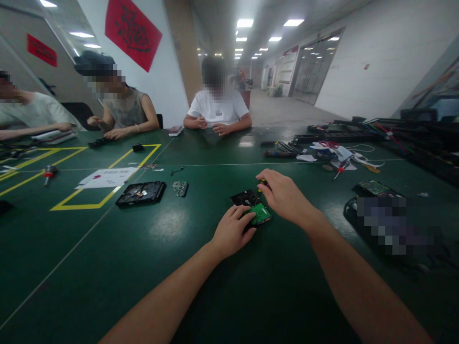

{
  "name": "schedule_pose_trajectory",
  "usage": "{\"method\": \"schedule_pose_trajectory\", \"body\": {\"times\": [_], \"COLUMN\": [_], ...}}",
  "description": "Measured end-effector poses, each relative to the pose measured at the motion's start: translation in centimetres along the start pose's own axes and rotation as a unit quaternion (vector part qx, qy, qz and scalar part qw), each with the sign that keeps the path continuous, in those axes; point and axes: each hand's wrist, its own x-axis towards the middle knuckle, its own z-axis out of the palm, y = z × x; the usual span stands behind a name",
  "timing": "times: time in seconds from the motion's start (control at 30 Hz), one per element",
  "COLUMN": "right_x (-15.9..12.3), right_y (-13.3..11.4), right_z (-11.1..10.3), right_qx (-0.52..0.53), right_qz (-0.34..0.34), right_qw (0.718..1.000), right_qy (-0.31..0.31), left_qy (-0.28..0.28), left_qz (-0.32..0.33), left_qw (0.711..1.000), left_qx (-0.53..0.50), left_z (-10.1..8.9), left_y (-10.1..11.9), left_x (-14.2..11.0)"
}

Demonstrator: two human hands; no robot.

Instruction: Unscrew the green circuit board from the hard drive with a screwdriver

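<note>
A hard drive (245,197) lies on the green table with its underside up, black at the far end and with a green circuit board (261,216) at the near end. My left hand (233,231) rests over its near left side, fingers spread across the board and the casing. Above the far right edge, my right hand (281,193) is closed around a screwdriver (262,185) with a yellow and black handle. The screwdriver stands nearly upright, its shaft pointing down at the drive. Whether the tip sits in a screw cannot be made out.
Left of the drive lie a small circuit board (180,188) and a black drive casing (141,193). A white paper (105,177) lies within yellow tape. Cables, tools and a red screwdriver (342,168) lie at the right. Several people sit across the table.
</note>
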Motion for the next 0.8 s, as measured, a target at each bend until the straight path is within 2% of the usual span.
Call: {"method": "schedule_pose_trajectory", "body": {"times": [0.33, 0.53, 0.8], "right_x": [-0.2, -0.4, -0.7], "right_y": [0.0, -0.8, -0.9], "right_z": [-0.5, -1.0, -1.0], "right_qx": [-0.008, -0.020, -0.042], "right_qz": [-0.001, -0.025, -0.024], "right_qw": [1.000, 0.998, 0.997], "right_qy": [-0.025, -0.062, -0.066], "left_qy": [-0.003, -0.001, -0.003], "left_qz": [-0.002, -0.003, -0.005], "left_qw": [1.000, 1.000, 1.000], "left_qx": [0.003, 0.006, 0.007], "left_z": [0.3, 0.2, 0.1], "left_y": [-0.3, -0.2, -0.1], "left_x": [-0.1, -0.1, -0.1]}}
